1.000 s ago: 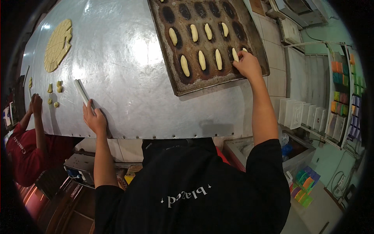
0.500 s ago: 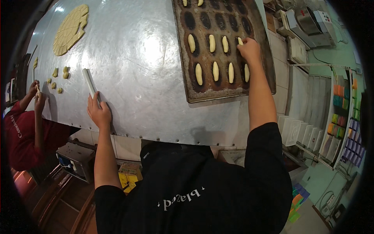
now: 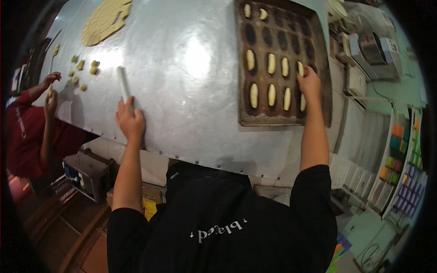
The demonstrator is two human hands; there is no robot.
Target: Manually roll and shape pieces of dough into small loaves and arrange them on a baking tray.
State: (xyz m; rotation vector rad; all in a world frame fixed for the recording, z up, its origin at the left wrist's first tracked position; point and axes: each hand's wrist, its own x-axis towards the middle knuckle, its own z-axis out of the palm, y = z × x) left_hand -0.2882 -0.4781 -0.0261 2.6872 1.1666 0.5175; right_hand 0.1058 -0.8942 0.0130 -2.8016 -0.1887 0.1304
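My right hand (image 3: 310, 84) is over the right part of a dark, worn baking tray (image 3: 243, 116), its fingers closed at the near end of a pale dough stick (image 3: 301, 69). Two rows of similar dough sticks (image 3: 271, 64) lie in the tray's oval hollows, and the nearest right one (image 3: 303, 103) is partly hidden by my wrist. Toward the left, my left hand (image 3: 131, 119) rests on the metal table (image 3: 191, 100) with its fingers around the near end of a whitish straight bar (image 3: 122, 78).
A flat, scored sheet of dough (image 3: 102, 22) and several small dough lumps (image 3: 80, 65) are at the table's left. A co-worker in a dark red shirt (image 3: 32, 132) handles a small dough piece there. Beyond the tray stand a mixer (image 3: 375, 50) and shelves with coloured packages (image 3: 397, 141).
The view has shifted, so the table and tray appear moved to the right. More of the dough stick at my right fingers shows now. My left hand stays on the bar.
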